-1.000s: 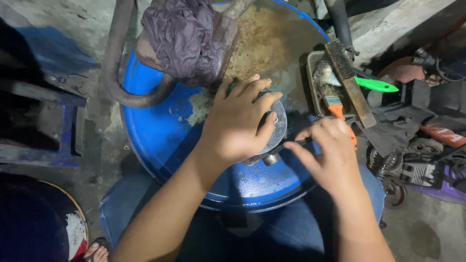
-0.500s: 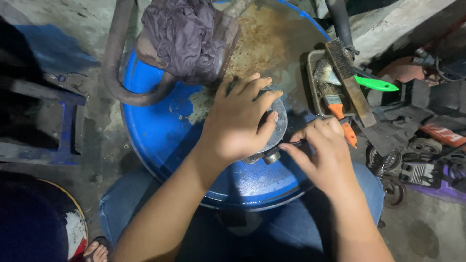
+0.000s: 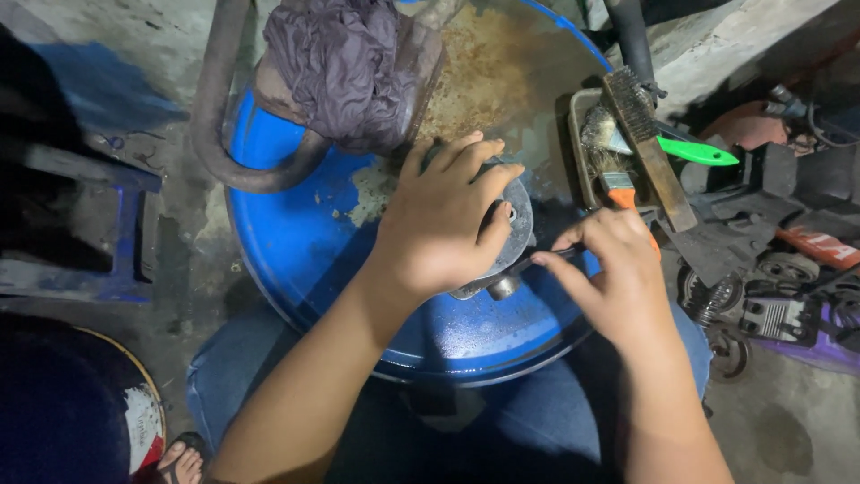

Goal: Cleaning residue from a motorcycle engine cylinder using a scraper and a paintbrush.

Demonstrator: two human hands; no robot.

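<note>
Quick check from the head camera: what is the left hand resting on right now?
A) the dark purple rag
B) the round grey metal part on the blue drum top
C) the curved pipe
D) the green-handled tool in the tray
B: the left hand lies palm down over the round grey metal part on the blue drum top, with its fingers spread across it.
</note>
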